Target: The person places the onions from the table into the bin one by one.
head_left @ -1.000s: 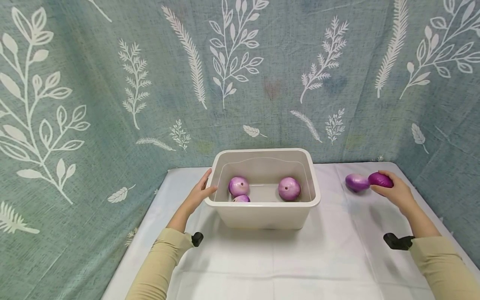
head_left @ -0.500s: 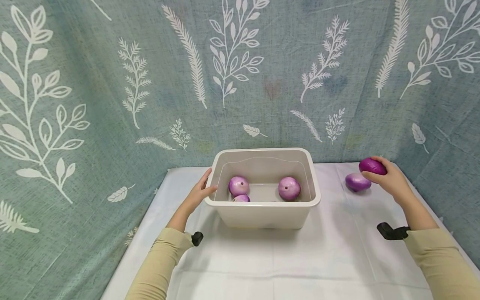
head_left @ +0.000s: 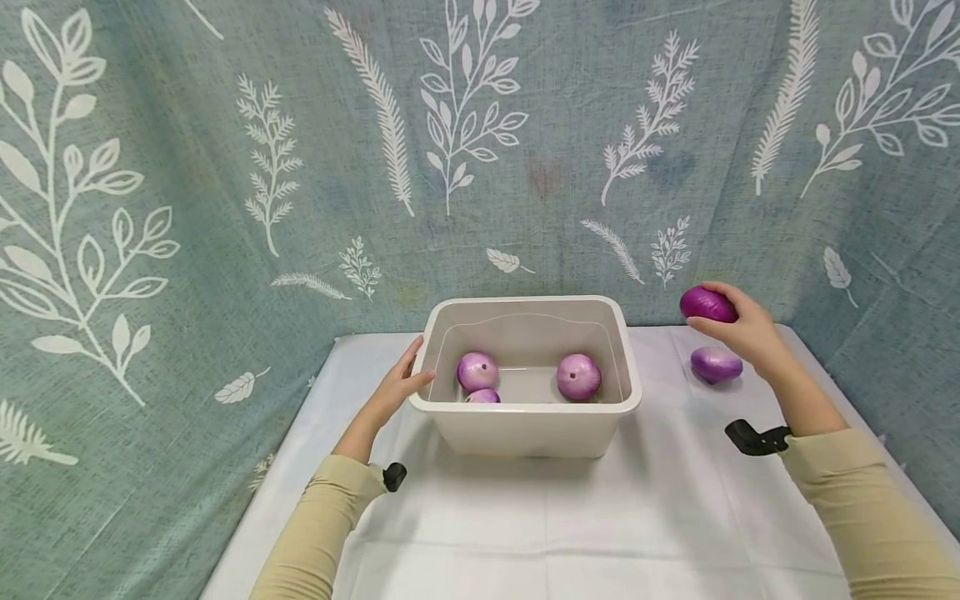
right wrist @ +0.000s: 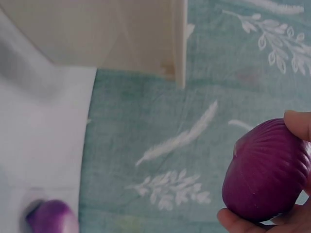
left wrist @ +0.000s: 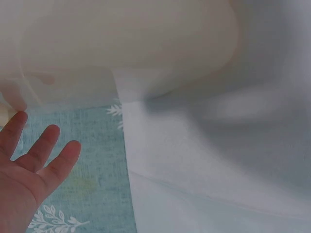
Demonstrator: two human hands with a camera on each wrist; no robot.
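Note:
A dark purple onion (head_left: 707,304) is gripped by my right hand (head_left: 738,329), raised above the table to the right of the bin. In the right wrist view the thumb and fingers wrap this ribbed onion (right wrist: 267,172). A paler purple onion (head_left: 716,365) lies on the table below that hand. At the left end of the light grey bin (head_left: 525,429), my left hand (head_left: 393,390) touches the rim with spread fingers. The left wrist view shows these fingers (left wrist: 43,145) extended against the bin's wall. Inside the bin lie onions (head_left: 578,377), two at left and one at right.
A white cloth (head_left: 480,517) covers the table. The bin stands toward its back edge, close to a green curtain (head_left: 540,183) with white leaf prints, which also rises at both sides. A black wrist mount (head_left: 756,437) sticks out from the right sleeve.
My right hand has lifted the dark onion from beside the paler one and carried it up and left, over that onion. My left hand has stayed at the bin's rim.

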